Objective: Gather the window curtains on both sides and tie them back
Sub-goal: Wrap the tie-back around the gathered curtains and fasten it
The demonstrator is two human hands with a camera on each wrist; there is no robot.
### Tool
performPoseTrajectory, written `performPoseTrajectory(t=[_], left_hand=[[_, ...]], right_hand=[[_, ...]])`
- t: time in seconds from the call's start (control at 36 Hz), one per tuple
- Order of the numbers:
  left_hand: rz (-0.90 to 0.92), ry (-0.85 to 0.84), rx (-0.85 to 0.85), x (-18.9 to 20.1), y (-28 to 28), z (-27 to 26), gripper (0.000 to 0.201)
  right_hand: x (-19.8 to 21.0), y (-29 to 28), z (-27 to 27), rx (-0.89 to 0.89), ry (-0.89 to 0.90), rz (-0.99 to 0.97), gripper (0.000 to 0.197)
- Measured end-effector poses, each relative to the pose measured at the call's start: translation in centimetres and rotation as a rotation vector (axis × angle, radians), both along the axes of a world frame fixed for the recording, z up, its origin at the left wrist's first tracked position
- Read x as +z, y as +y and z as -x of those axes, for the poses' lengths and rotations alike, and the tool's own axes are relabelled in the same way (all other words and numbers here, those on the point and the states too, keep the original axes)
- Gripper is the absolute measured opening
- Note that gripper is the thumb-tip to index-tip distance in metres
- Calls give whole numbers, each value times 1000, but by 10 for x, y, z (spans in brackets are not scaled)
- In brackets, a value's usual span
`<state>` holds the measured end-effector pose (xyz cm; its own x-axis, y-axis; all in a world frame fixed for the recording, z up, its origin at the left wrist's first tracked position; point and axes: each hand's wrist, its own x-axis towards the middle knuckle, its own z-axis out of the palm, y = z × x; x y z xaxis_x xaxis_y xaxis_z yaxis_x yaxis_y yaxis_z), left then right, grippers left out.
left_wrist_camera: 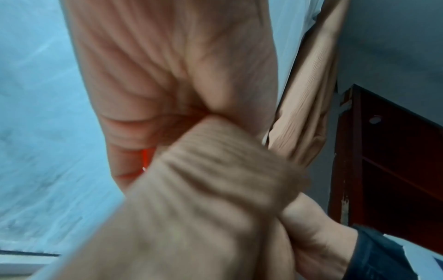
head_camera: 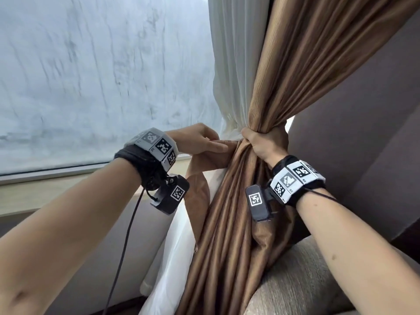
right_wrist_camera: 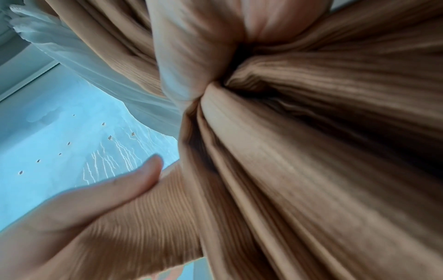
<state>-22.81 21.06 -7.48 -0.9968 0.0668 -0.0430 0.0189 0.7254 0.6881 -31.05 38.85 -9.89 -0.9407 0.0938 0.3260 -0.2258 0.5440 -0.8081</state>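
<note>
The right hand [head_camera: 264,142] grips the gathered brown curtain [head_camera: 229,212], the left hand [head_camera: 200,139] pinches the tie-back band [head_camera: 202,164] beside it; tying remains.

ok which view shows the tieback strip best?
Head view: the tieback strip shows whole, left hand holding its upper end, the rest dangling. Left wrist shows it blurred close-up; right wrist only a short stretch.

**Count at the window**

Two hands: left hand [head_camera: 200,139] and right hand [head_camera: 264,142]. One brown curtain [head_camera: 293,64], one white sheer curtain [head_camera: 236,53], one brown tie-back strip [head_camera: 200,178]. Two wrist bands with printed markers, one on each arm. One window pane [head_camera: 102,76]. One cushion [head_camera: 295,280].
</note>
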Motion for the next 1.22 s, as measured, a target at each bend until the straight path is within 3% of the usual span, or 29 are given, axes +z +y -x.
performPoseTrajectory(t=[0.14,0.25,0.42,0.58,0.78,0.94,1.06,1.08,1.17,1.22], left_hand=[[67,29,29,0,-10,2,46],[141,50,47,2,-21,2,46],[547,-42,86,2,-47,0,40],[777,4,194,12,-72,-4,26],[792,-8,323,21,-90,3,20],[765,26,432,20,-72,20,19],[864,-61,312,5,-47,31,28],[832,-97,227,0,-36,33,31],[490,-237,-55,-12,-2,35,36],[531,-200,-107,-18,11,40,17]], right_hand=[[1,-1,0,2,3,11,90],[1,-1,-1,0,-2,19,95],[1,0,-3,-1,-14,35,94],[2,-2,-6,1,-14,37,92],[2,3,-10,26,-23,48,89],[1,5,-14,33,-32,45,91],[1,6,-14,34,-25,45,89],[2,7,-12,35,-25,43,83],[3,8,-11,43,-24,44,71],[4,7,-11,45,-18,46,75]])
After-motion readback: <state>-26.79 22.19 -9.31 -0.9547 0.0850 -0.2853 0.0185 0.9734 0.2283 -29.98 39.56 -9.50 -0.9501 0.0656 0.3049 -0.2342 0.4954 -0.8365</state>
